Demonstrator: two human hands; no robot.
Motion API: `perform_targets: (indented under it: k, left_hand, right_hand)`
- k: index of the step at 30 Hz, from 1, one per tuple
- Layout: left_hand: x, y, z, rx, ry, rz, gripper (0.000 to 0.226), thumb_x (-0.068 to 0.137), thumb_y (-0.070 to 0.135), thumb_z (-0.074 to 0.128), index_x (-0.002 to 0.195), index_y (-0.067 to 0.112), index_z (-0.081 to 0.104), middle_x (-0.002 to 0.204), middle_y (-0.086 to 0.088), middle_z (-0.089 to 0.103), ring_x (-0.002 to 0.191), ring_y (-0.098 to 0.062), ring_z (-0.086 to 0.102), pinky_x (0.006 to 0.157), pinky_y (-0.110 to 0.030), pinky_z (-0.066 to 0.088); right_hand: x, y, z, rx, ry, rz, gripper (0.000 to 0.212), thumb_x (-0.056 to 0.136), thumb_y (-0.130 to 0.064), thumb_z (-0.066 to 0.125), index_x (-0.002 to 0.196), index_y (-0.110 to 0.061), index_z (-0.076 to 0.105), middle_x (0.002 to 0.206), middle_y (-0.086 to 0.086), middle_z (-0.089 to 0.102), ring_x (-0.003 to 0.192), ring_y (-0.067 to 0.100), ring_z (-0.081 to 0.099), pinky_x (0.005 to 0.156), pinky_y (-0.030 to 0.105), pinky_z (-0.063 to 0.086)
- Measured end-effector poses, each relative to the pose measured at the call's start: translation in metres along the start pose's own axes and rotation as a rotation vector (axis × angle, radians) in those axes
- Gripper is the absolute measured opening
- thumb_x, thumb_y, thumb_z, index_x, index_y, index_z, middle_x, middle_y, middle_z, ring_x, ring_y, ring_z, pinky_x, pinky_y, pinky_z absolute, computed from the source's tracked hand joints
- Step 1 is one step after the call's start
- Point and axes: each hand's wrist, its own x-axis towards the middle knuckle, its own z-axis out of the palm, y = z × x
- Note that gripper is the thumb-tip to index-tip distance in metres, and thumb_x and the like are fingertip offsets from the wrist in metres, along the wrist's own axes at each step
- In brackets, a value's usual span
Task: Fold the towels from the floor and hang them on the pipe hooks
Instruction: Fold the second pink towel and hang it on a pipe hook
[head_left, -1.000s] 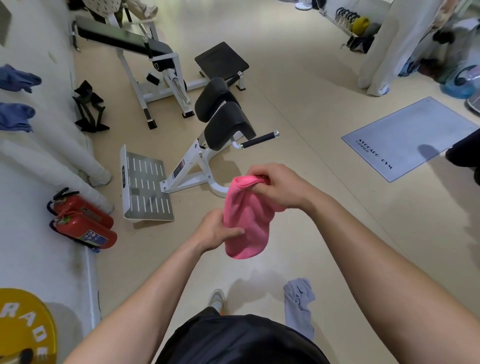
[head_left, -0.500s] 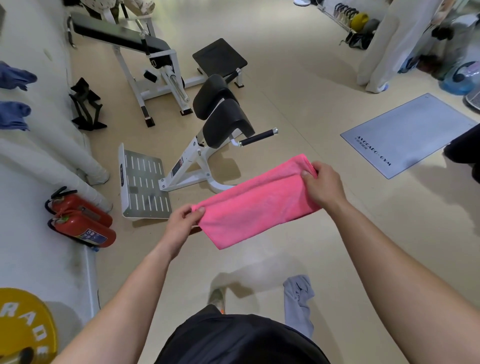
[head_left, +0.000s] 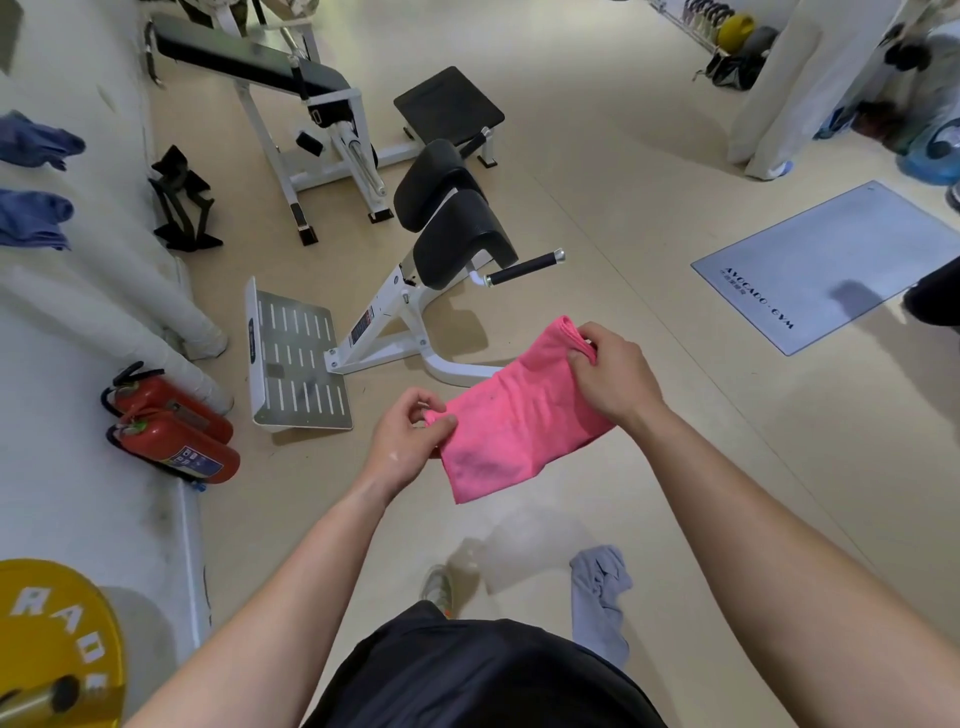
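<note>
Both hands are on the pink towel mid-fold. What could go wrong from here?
The left hand pinches only a corner of the pink towel while the right hand grips the far end; a slip could undo the fold. The grey towel lies on the floor beside the person's shoe, so a step may trample it. The fire extinguishers lie by the wall and might get kicked.

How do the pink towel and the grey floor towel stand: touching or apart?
Apart: head view shows bare floor between the held pink towel and the grey towel.
</note>
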Motion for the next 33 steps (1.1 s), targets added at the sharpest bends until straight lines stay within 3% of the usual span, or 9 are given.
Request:
perform_targets:
  k: [4,8,11,15,20,22,27,30,33]
  left_hand:
    - [0.004,-0.004,0.001,-0.015,0.134,-0.018,0.032,0.081,0.004,0.071,0.071,0.017,0.044,0.059,0.003,0.040,0.058,-0.016,0.038,0.058,-0.032,0.044]
    - [0.013,-0.017,-0.007,0.033,0.274,-0.073,0.044,0.074,0.010,0.075,0.055,0.021,0.037,0.052,0.008,0.037,0.055,-0.016,0.037,0.062,-0.036,0.048]
    - [0.013,-0.029,-0.016,0.049,0.282,-0.138,0.044,0.074,0.014,0.080,0.055,0.019,0.041,0.054,0.002,0.046,0.053,-0.019,0.050,0.060,-0.043,0.055]
    - [0.011,-0.049,-0.025,0.186,0.327,-0.218,0.035,0.076,0.025,0.074,0.059,0.022,0.043,0.056,0.001,0.065,0.067,-0.030,0.069,0.064,-0.037,0.051]
    - [0.011,-0.025,-0.003,0.271,0.160,-0.150,0.020,0.080,0.021,0.076,0.089,0.019,0.059,0.071,0.006,0.058,0.067,-0.016,0.056,0.065,-0.028,0.046]
    - [0.013,-0.003,0.013,0.235,0.068,-0.060,0.036,0.077,0.022,0.081,0.106,0.019,0.059,0.083,0.007,0.059,0.072,-0.011,0.054,0.071,-0.025,0.045]
    - [0.024,0.029,0.040,0.383,-0.113,0.218,0.088,0.063,0.040,0.088,0.139,0.037,0.042,0.132,0.009,0.049,0.120,-0.009,0.042,0.099,-0.028,0.036]
    - [0.029,0.035,0.041,0.441,-0.168,0.275,0.070,0.064,0.038,0.088,0.126,0.032,0.056,0.122,0.008,0.056,0.113,-0.014,0.046,0.096,-0.034,0.042]
    - [0.027,0.028,0.030,0.529,-0.201,0.161,0.032,0.069,0.035,0.084,0.090,0.031,0.060,0.093,0.007,0.069,0.089,-0.020,0.063,0.081,-0.039,0.052]
  right_hand:
    - [-0.001,-0.002,0.006,-0.105,0.012,0.035,0.012,0.095,-0.025,0.047,0.100,-0.025,0.058,0.099,0.006,0.067,0.092,0.035,0.060,0.069,0.037,0.047]
    - [0.002,0.000,-0.003,-0.156,0.112,0.114,0.013,0.096,-0.021,0.043,0.102,-0.021,0.055,0.105,0.010,0.066,0.096,0.036,0.061,0.069,0.035,0.039]
    - [0.005,-0.002,-0.015,-0.155,0.177,0.148,0.017,0.096,-0.018,0.041,0.105,-0.021,0.055,0.105,0.010,0.065,0.096,0.036,0.060,0.070,0.035,0.040]
    - [0.010,-0.011,-0.026,-0.116,0.209,0.096,0.013,0.094,-0.019,0.043,0.097,-0.022,0.055,0.097,0.008,0.065,0.087,0.034,0.058,0.069,0.037,0.045]
    - [0.005,-0.029,-0.025,-0.092,-0.121,-0.174,0.019,0.083,-0.039,0.042,0.088,-0.031,0.058,0.078,-0.009,0.066,0.078,0.021,0.063,0.072,0.044,0.056]
    - [0.001,-0.039,-0.024,-0.052,-0.204,-0.206,0.033,0.076,-0.053,0.039,0.089,-0.036,0.063,0.080,-0.009,0.068,0.076,0.017,0.066,0.072,0.044,0.057]
    - [-0.002,-0.049,-0.027,-0.009,-0.325,-0.252,0.041,0.073,-0.061,0.045,0.088,-0.030,0.068,0.079,-0.002,0.070,0.072,0.019,0.069,0.071,0.045,0.058]
    - [0.001,-0.045,-0.030,-0.034,-0.251,-0.301,0.018,0.087,-0.034,0.052,0.090,-0.025,0.067,0.079,-0.005,0.068,0.075,0.018,0.061,0.074,0.044,0.053]
    - [0.005,-0.038,-0.034,-0.019,-0.098,-0.271,0.012,0.088,-0.030,0.050,0.084,-0.021,0.056,0.074,-0.004,0.062,0.074,0.023,0.057,0.071,0.045,0.052]
